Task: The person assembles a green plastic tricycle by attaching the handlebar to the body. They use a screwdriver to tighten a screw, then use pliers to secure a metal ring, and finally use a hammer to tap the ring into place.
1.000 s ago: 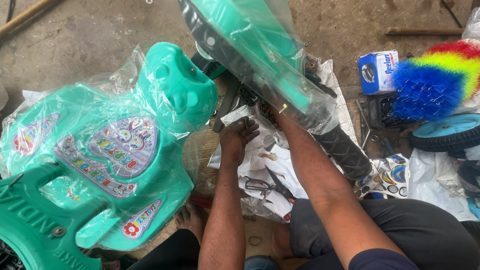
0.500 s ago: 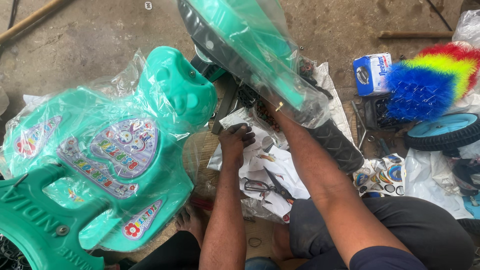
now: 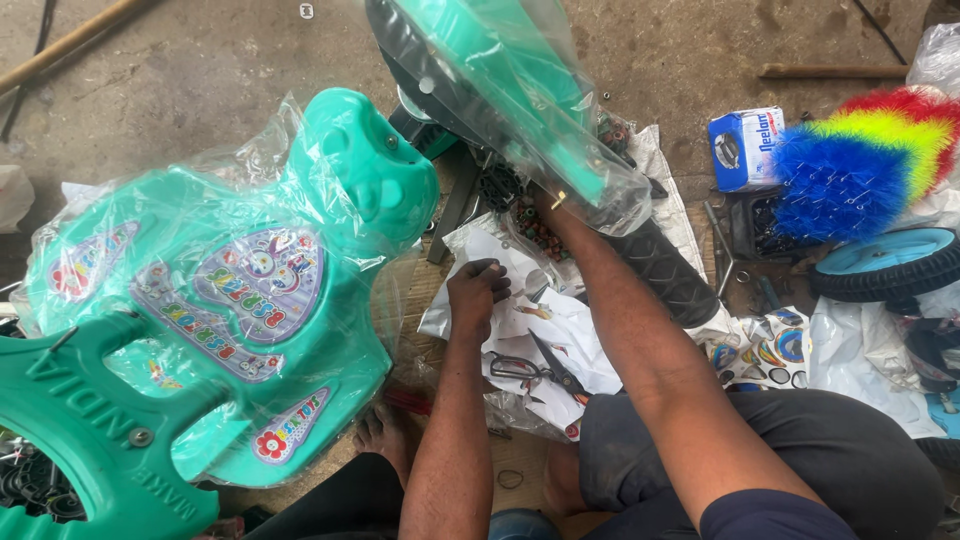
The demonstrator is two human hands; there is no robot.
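My left hand (image 3: 478,290) rests knuckles up on crumpled white plastic sheets (image 3: 575,325) strewn with small hardware, its fingers curled together; nothing shows in them. My right forearm reaches up under a teal plastic part wrapped in a clear bag (image 3: 500,80), which is raised over the floor. My right hand (image 3: 553,203) is hidden behind that bag past the wrist. A pair of scissors (image 3: 540,370) lies on the sheets just below my left hand. A black ribbed tyre (image 3: 665,270) lies beside my right forearm.
A large teal toy car body in a clear bag (image 3: 230,290) fills the left. At right are a blue and white box (image 3: 745,150), a bright multicoloured brush (image 3: 870,160), a blue wheel (image 3: 885,265) and round stickers (image 3: 760,350). A wooden stick (image 3: 70,45) lies top left.
My left hand's fingers have curled in tighter over the white sheets. The raised teal part and my right arm have stayed about where they were.
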